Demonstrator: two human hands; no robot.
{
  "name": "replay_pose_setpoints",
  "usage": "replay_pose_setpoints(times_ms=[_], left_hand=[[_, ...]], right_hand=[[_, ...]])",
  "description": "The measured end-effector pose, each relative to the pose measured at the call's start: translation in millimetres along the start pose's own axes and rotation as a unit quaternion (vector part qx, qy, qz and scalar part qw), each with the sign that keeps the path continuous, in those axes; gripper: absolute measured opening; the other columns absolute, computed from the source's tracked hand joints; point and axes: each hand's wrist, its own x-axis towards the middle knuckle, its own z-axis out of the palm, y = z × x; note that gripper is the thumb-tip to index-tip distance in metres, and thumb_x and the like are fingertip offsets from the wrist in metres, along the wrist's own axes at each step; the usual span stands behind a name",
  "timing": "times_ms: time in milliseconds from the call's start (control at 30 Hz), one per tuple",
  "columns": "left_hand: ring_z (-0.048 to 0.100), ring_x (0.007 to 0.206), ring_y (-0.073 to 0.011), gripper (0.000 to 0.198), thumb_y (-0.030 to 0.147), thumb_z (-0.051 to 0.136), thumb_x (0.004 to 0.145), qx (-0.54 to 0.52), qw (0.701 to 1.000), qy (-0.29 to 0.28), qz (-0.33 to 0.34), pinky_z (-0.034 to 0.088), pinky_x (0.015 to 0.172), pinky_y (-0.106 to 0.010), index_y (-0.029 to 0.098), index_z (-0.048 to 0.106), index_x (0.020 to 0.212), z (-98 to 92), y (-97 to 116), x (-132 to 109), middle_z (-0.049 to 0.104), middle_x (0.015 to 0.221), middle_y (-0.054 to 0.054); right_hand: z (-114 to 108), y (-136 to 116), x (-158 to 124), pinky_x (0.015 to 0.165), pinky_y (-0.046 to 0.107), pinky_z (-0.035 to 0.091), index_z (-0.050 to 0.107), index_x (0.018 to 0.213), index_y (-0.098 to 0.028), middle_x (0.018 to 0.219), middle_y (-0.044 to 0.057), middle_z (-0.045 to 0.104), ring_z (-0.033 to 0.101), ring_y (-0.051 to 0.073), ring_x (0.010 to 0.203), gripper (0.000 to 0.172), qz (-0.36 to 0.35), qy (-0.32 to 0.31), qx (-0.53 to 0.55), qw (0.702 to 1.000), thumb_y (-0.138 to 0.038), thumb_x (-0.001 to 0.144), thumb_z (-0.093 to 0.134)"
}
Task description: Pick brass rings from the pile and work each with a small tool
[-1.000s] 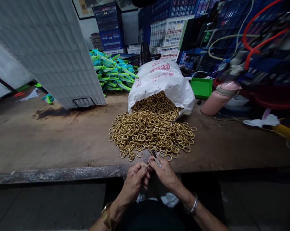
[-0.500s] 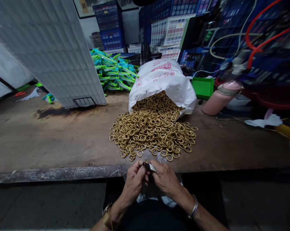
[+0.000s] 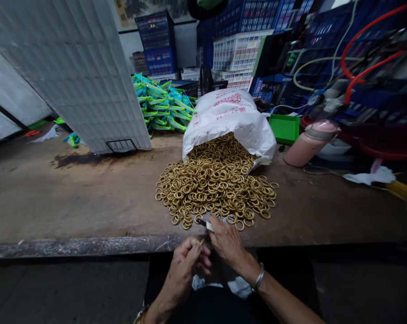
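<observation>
Brass rings (image 3: 215, 189) — heaped, spilling from sack.

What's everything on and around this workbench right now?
brass rings: heaped pile, gold, mid-bench, spilling from the sack
sack: one, white with red print, behind the pile
workbench: one, brown, worn
green tray: one, right of the sack
pink bottle: one, lying far right
teal bundles: stack, behind left
crates: several, blue and white, at the back
small tool: one, dark and pale, in the right hand
right hand: at the pile's near edge
left hand: pinching something small, unclear
</observation>
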Motion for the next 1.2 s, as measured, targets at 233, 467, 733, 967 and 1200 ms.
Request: replay_pose_setpoints(times_ms=[233,467,733,967,1200], left_hand=[[0.055,0.055,-0.0110,0.021,0.031,0.064,0.071,-0.138,0.989,0.030,-0.035,0.043,0.044,-0.020,0.015,0.052,0.076,-18.2,-1.6,6.1,0.061,0.073,-0.004],[0.053,0.056,-0.0098,0.022,0.030,0.067,0.067,-0.225,0.970,0.036,-0.082,0.041,0.043,-0.020,0.012,0.054,0.067,-19.6,4.4,10.0,0.057,0.068,-0.002],[0.042,0.043,-0.0056,0.031,0.040,0.067,0.067,-0.094,0.992,0.086,0.006,0.030,0.034,-0.015,0.016,0.050,0.077,-8.2,2.9,21.4,0.051,0.059,0.005],[0.036,0.040,-0.0041,0.028,0.043,0.059,0.074,0.045,0.992,0.096,0.070,0.030,0.040,-0.016,0.016,0.054,0.074,-2.2,5.0,26.3,0.049,0.051,0.006],[0.053,0.067,-0.0134,0.020,0.032,0.053,0.080,0.239,0.943,0.075,0.219,0.041,0.066,-0.023,0.015,0.062,0.076,-10.5,1.2,23.7,0.060,0.070,-0.002]], right_hand=[[9.2,-21.8,20.4,0.063,0.027,0.032,0.046,0.107,-0.019,0.096,0.008,0.064,0.060,0.020,0.079,0.024,0.028,0.020,-0.058,0.998,-0.022,0.083,0.046],[5.8,-23.2,32.2,0.059,0.027,0.030,0.049,0.095,-0.021,0.084,0.005,0.066,0.061,0.020,0.076,0.013,0.072,-0.017,-0.043,0.996,-0.024,0.083,0.046],[-0.5,-10.7,27.0,0.057,0.023,0.034,0.046,0.074,-0.020,0.067,-0.002,0.053,0.050,0.013,0.062,0.009,0.037,0.028,0.214,0.976,-0.023,0.080,0.040],[-12.7,-20.2,10.8,0.055,0.022,0.039,0.047,0.075,-0.019,0.061,-0.005,0.047,0.046,0.011,0.055,0.016,0.063,-0.029,0.423,0.903,-0.035,0.077,0.044],[-7.2,-16.9,11.8,0.064,0.024,0.041,0.053,0.071,-0.017,0.070,0.000,0.056,0.050,0.013,0.067,0.023,0.033,-0.009,0.395,0.918,-0.038,0.079,0.045]])
